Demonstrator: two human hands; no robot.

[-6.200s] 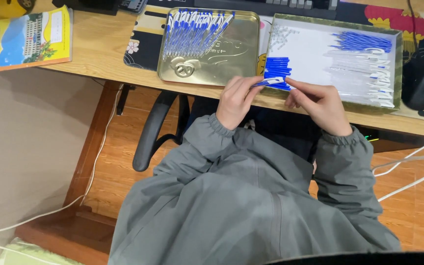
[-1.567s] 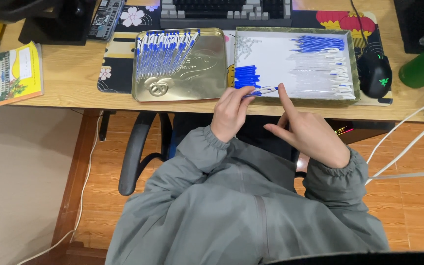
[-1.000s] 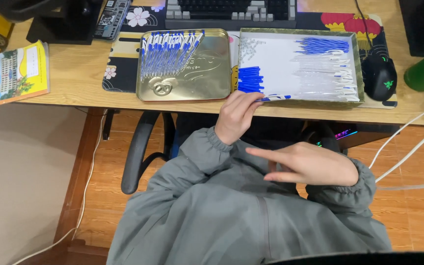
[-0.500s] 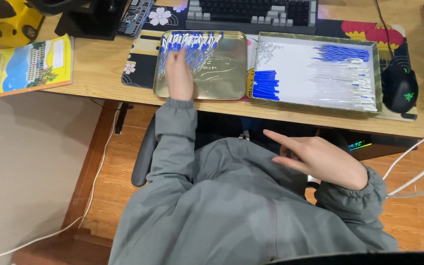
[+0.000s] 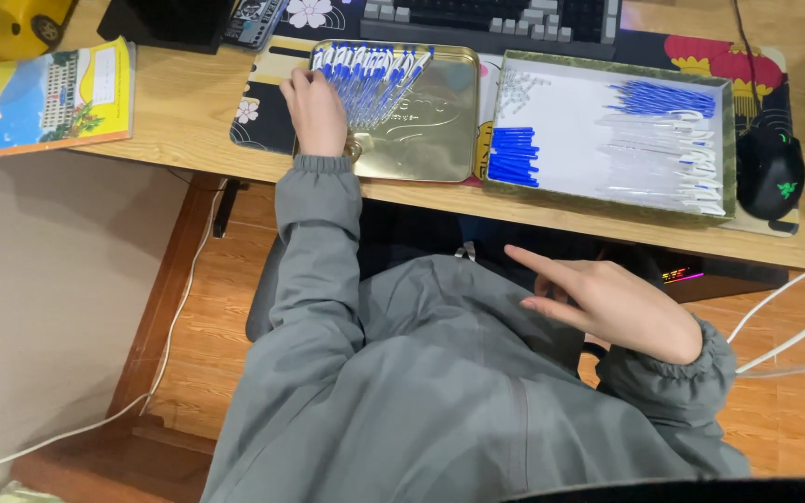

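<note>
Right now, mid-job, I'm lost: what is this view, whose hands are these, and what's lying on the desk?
This is one camera worn on the person's head, looking down over their grey jacket at a wooden desk. No machine: two bare hands. The left hand reaches into a gold metal tray and rests on a pile of blue-capped pens. The right hand hovers empty below the desk edge, fingers spread. Beside the gold tray, a white tray holds blue caps, clear pen barrels and blue refills. Around them: a keyboard, a black mouse, a yellow booklet.
</note>
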